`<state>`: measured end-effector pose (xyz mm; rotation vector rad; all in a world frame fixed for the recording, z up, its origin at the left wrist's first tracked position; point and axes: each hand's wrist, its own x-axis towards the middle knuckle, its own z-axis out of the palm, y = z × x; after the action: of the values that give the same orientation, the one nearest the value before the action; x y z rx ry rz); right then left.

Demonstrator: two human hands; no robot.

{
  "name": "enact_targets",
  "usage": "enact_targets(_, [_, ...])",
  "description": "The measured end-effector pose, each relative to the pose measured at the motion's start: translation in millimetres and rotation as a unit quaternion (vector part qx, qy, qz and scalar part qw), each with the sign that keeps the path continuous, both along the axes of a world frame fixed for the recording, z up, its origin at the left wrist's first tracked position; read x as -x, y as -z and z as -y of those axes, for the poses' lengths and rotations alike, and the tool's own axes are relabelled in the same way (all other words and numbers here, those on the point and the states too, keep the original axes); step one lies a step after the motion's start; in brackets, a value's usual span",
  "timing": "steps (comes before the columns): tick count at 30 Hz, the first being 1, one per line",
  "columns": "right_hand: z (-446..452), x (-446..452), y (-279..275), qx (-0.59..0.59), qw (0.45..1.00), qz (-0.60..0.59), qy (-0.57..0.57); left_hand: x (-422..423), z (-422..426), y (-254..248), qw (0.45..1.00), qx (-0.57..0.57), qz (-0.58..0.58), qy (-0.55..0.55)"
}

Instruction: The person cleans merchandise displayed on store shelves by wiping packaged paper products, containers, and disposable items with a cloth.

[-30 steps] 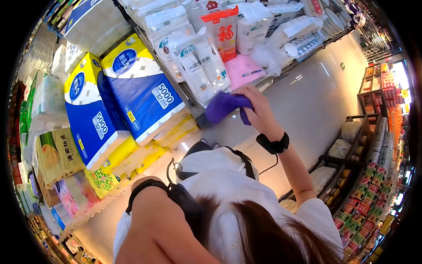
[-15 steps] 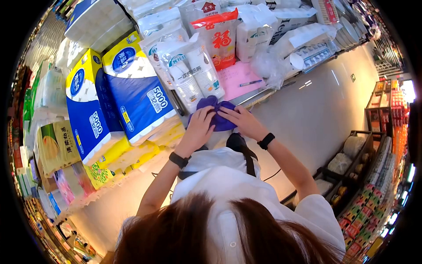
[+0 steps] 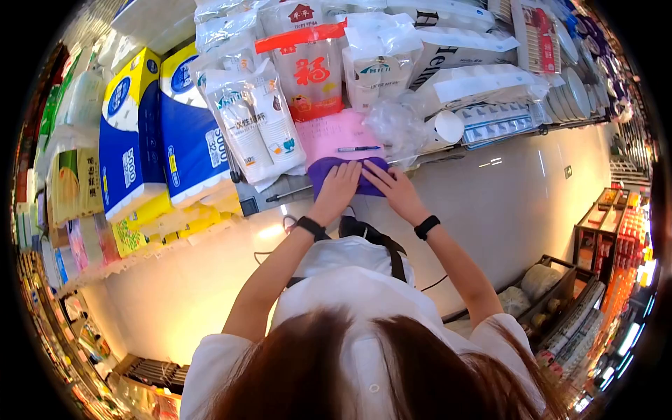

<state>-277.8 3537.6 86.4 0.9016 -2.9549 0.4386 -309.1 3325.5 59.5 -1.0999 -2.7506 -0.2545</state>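
A purple piece of soft, cloth-like sheet [image 3: 321, 168] lies spread at the front edge of the display, overlapping the lower part of a pink paper [image 3: 329, 133]. My left hand [image 3: 340, 183] rests on it with fingers stretched out over its surface. Close beside it, my right hand [image 3: 392, 187] also lies on the sheet, fingers extended toward its far edge. My thumbs are mostly hidden. A pen [image 3: 358, 148] lies on the pink paper just beyond my fingers. Left of the sheet leans a pack of paper cups [image 3: 255, 126].
Blue-and-yellow tissue packs [image 3: 192, 140] stand at the left. Behind the paper are a red-topped bag [image 3: 308, 70] and a crumpled clear plastic bag [image 3: 399, 129]. A dark rod [image 3: 290, 194] lies along the display edge. Crates [image 3: 546, 287] stand on the floor at right.
Both hands have moved slightly forward with the purple sheet, which was bunched in front of the edge and now lies flatter over the pink paper. The camera view has shifted.
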Motion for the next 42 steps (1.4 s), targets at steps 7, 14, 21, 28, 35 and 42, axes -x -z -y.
enact_targets(7, [1, -9, 0, 0.062, 0.996, 0.038, 0.049, 4, -13, 9, 1.0, -0.005, 0.017, -0.008])
enact_targets(14, [36, -18, -8, 0.126, 0.987, 0.072, 0.065, -2, 27, 10, 0.999, -0.041, 0.031, -0.008])
enact_targets(21, [78, -11, -13, 0.11, 0.99, 0.08, 0.028, -11, 72, 12, 0.998, -0.021, 0.043, -0.042])
enact_targets(28, [130, 5, -5, 0.06, 0.997, 0.021, -0.042, -17, 114, 12, 0.997, -0.074, -0.006, -0.037])
enact_targets(35, [138, 20, 22, 0.063, 0.997, -0.032, -0.043, -14, 108, 9, 0.996, -0.028, 0.046, -0.067])
enact_targets(42, [122, 26, 21, 0.036, 0.993, -0.08, -0.079, -11, 101, 9, 0.996, 0.015, 0.052, -0.071])
